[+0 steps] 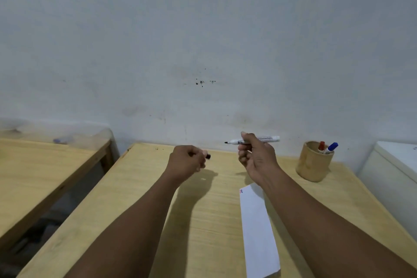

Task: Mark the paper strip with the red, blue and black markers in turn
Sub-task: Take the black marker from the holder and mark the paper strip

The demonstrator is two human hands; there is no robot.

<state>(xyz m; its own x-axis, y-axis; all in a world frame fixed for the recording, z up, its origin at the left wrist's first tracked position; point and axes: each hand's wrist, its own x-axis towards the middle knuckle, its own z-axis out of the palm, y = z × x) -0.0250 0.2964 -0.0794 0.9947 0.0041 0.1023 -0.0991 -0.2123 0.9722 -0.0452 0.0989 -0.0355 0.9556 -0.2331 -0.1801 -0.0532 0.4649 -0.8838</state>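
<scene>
My right hand [255,156] holds the black marker [268,139] level above the table, its bare black tip pointing left. My left hand [187,161] is closed on the marker's black cap [208,156], held apart from the tip. The white paper strip [257,230] lies on the table under my right forearm, with a small red mark and a small blue mark at its far left corner. The red marker [321,146] and the blue marker [331,147] stand capped in a round wooden cup [312,165] at the right.
The light wooden table [140,210] ends at a pale wall. A second wooden table [40,171] stands to the left across a gap. A white box-like object [392,171] sits at the table's right edge.
</scene>
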